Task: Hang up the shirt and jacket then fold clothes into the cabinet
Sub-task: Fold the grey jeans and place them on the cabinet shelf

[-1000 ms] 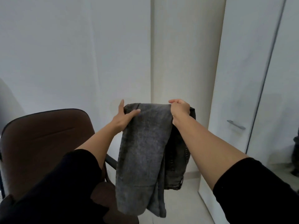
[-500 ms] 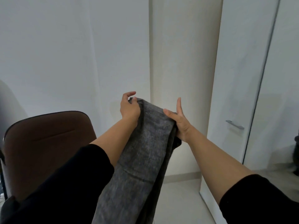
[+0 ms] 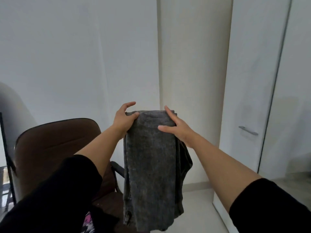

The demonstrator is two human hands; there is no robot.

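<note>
A pair of dark grey washed jeans (image 3: 149, 165), folded over lengthwise, hangs in the air in front of me. My left hand (image 3: 123, 119) grips its top left corner, thumb on the front and index finger lifted free. On the top right edge, my right hand (image 3: 176, 129) holds the cloth with its thumb across the front and index finger straight along the fold; the other fingers are hidden behind the fabric. The white cabinet (image 3: 252, 81) stands to the right with its doors closed.
A brown padded chair (image 3: 55, 148) stands at the left, just behind the jeans. A dark garment with a pink print (image 3: 90, 222) lies at its seat. The cabinet door has a grey handle (image 3: 248, 130). A black frame (image 3: 6, 157) stands at the far left.
The jeans swung up toward me over my left arm and now hang down again as a thicker, narrower fold. Both hands shifted their hold at the top edge.
</note>
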